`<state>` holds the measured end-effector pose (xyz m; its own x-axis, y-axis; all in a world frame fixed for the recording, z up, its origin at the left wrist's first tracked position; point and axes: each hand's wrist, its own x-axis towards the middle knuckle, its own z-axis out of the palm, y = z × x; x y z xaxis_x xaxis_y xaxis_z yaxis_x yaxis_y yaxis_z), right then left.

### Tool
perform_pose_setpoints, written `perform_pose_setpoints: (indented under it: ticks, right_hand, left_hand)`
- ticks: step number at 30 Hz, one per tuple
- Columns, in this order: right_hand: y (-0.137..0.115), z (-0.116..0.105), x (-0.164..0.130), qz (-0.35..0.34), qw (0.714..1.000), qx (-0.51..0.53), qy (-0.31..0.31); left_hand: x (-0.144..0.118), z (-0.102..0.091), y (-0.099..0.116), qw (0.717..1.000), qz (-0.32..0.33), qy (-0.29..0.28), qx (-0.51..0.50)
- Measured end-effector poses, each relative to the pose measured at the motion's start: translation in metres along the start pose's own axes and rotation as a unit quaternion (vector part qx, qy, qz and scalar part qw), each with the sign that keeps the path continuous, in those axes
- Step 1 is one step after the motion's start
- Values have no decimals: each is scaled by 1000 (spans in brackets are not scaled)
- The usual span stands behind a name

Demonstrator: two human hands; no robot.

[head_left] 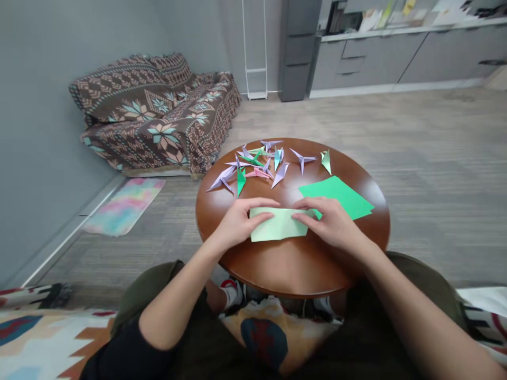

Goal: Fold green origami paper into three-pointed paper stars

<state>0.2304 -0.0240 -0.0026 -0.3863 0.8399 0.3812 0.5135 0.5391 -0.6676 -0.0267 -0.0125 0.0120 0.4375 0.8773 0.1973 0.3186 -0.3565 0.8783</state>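
Observation:
A pale green sheet of origami paper (280, 227), folded into a wide rectangle, is held between my two hands above the near part of the round table. My left hand (246, 219) pinches its left end, thumb in front and fingers behind the top edge. At the right end my right hand (324, 217) grips it the same way. Just beyond my right hand lie bright green paper sheets (340, 195). Farther back sit several folded paper cranes (257, 161) in purple, green and pink, with a purple crane (303, 159) and a pale green crane (326, 161) set apart.
The brown round table (277, 269) has its near edge close to my knees. A sofa with a patterned cover (158, 113) stands at the back left, a pastel mat (124, 206) before it. Grey kitchen cabinets (372, 60) and a fridge (300, 50) line the far wall.

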Motion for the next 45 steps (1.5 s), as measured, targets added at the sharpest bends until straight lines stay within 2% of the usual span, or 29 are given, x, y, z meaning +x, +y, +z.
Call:
perform_pose_setpoints:
  ticks: [3,6,10,20,28,33,45]
  right_hand:
    - [1,4,0,-54,996,-67,6]
    - [1,8,0,-89,988,-127,13]
    - [-4,15,-2,-114,974,-193,27]
    - [-23,15,-3,-143,969,-200,39]
    - [-34,13,-6,-144,957,-243,63]
    - [-35,13,-8,-132,967,-211,56]
    - [-38,10,-9,-141,967,-212,29]
  left_hand:
    - [0,8,-1,995,72,33,67]
    - [0,11,-1,974,145,59,163]
    - [1,14,-3,954,198,70,214]
    - [-2,22,2,951,220,80,201]
    - [-3,23,3,934,261,79,232]
    - [-3,23,6,935,275,93,203]
    - [-1,25,5,935,291,94,177]
